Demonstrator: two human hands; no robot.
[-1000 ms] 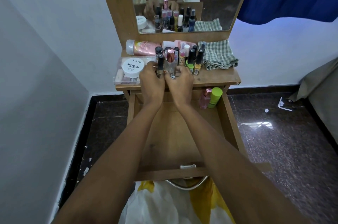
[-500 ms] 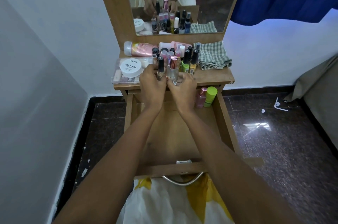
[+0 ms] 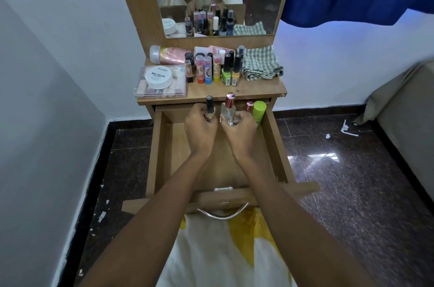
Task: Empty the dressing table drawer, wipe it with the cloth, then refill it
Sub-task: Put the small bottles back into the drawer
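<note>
The drawer (image 3: pixel 178 164) stood pulled out, its metal handle (image 3: pixel 220 214) nearest the person. Over its far end the left hand (image 3: pixel 199 133) curled its fingers round an upright black-capped polish bottle (image 3: pixel 209 109), and the right hand (image 3: pixel 240 133) pinched an upright clear bottle (image 3: pixel 228 112) with a rose-gold cap, just beside it. A green bottle (image 3: pixel 258 112) stood in the drawer's back right corner. Beyond, on the table top (image 3: pixel 258 89), stood a cluster of polish bottles (image 3: pixel 216 68), a clear box (image 3: pixel 162 89) at the left and the checked cloth (image 3: pixel 261 65) at the right

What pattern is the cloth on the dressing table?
The cloth has green-and-white checks; head view shows it best.
</note>
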